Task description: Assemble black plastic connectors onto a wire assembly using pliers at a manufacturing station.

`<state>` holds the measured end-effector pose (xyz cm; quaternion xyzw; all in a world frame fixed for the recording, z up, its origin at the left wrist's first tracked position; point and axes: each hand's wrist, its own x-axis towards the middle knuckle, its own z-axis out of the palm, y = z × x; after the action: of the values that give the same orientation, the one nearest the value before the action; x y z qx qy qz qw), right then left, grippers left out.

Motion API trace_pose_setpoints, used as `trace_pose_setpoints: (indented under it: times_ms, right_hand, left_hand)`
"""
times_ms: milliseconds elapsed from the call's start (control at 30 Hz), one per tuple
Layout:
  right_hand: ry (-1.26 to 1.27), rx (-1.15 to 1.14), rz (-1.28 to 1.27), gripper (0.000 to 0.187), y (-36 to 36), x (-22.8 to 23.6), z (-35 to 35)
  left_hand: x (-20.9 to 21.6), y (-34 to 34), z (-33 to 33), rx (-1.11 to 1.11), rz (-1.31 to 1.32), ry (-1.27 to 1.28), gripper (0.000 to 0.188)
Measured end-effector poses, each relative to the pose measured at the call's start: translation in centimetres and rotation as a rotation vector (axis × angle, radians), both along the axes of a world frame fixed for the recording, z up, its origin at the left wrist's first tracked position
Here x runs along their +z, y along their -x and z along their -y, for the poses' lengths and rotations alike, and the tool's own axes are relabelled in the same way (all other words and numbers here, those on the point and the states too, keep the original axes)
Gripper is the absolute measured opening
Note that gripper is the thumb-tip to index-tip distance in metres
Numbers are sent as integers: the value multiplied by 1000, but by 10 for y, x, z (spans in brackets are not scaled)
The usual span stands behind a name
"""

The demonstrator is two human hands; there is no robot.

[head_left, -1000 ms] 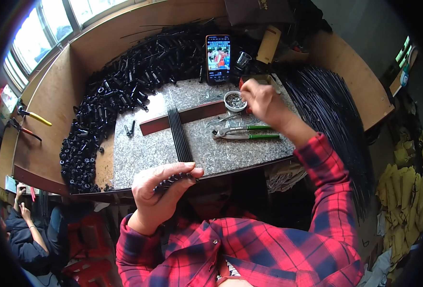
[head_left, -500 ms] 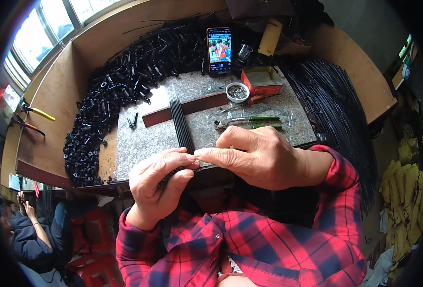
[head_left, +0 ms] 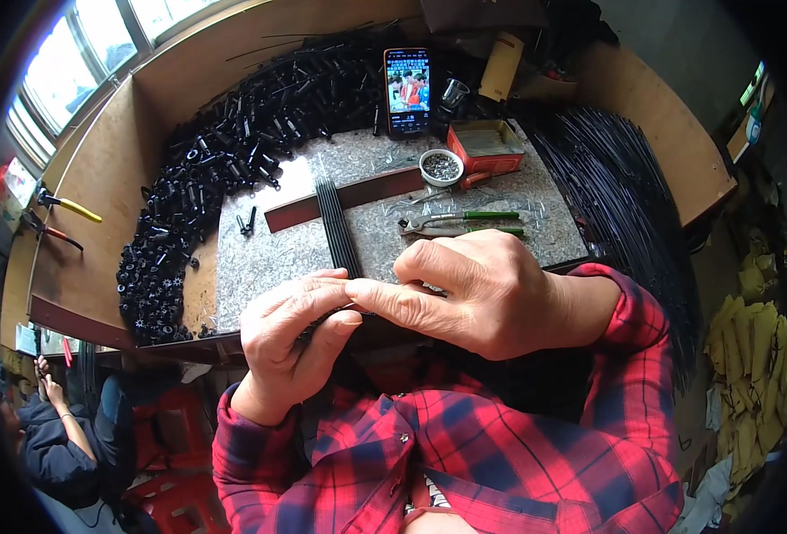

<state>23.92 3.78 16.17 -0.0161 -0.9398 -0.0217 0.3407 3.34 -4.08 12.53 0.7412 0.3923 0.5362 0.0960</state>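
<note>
A row of thin black rods (head_left: 336, 227) lies side by side across a dark red bar (head_left: 380, 189) on the speckled board. Their near ends run in under the fingers of my left hand (head_left: 287, 343), which is closed around them at the table's front edge. My right hand (head_left: 491, 298) is closed, with its index finger stretched to meet the left fingertips at the rod ends. Whatever the right fingers pinch is hidden. Just beyond the right hand lie green-handled pliers (head_left: 465, 222).
Black tubular parts (head_left: 242, 133) are heaped at the left and back. Long black rods (head_left: 616, 178) pile at the right. A phone (head_left: 408, 93), a white bowl of small metal pieces (head_left: 441, 167) and a red tin (head_left: 487, 160) stand behind. Another person (head_left: 60, 445) sits at lower left.
My right hand has shifted slightly left, its index fingertip moving further over the left fingertips. The left hand stays nearly in place, and the rods have hardly moved.
</note>
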Motion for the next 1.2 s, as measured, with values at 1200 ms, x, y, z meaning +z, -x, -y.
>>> trace_pose_setpoints:
  times_ms: [1200]
  right_hand:
    - [10, -30, -63, 30, -8, 13, -7]
  left_hand:
    - [2, 8, -12, -134, -77, 1, 26]
